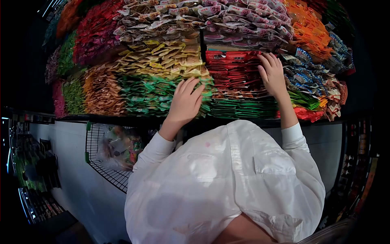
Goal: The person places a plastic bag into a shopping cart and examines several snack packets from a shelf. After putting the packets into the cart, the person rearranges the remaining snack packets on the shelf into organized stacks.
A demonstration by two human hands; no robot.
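While flat, both hands [185, 101] press crinkly packets [162, 95].

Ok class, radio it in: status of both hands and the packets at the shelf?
Left hand flat on green packets, holding nothing. Right hand flat on red packets, holding nothing. Wire basket below left; nothing blocking either hand.

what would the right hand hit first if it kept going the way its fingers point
Most likely nothing new: the right hand already lies flat on the red packets, fingers toward the top of that stack. Beyond them sit the pale pink-and-white packets, though depth is hard to judge.
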